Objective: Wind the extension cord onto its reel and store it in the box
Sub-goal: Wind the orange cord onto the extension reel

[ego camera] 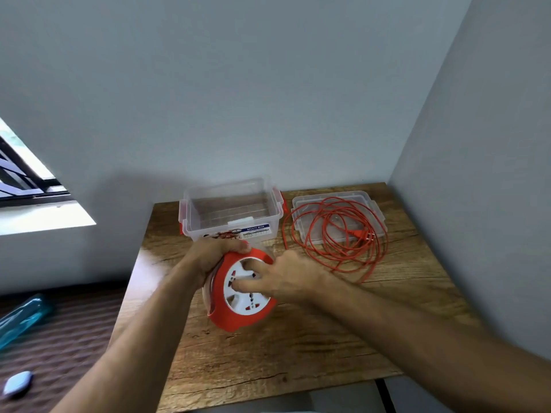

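- The fingers (249,265) of the right hand (286,278) are lying spread on the white socket face of the reel (241,290), with two fingertips pressing into its recesses; they are only partly curled and are not closing around anything.
- The fingers (238,246) of the left hand (213,254) are wrapping over the reel's far upper rim, gripping the red edge, with the palm sitting behind the reel on its left side.
- The reel is being held tilted above the counter (298,347), its white face turning up toward the camera and its red rim circling that face.
- Both forearms are reaching in from the near side of the reel, one on each side.
- The box (231,210), clear with red latches and a printed label on its front wall, is standing open just beyond the reel on the counter.
- The cord (340,234) is lying in loose orange loops to the right of the reel and beyond it, well apart from the hands, with one strand running back toward the reel.
- The plug (362,234) is resting among those loops.
- The lid (337,201), clear plastic, is sitting flat under the far part of the loops, to the right of the box.
- A blue bottle (21,317) is lying far to the left of the reel, off the counter, on a dark brown surface.
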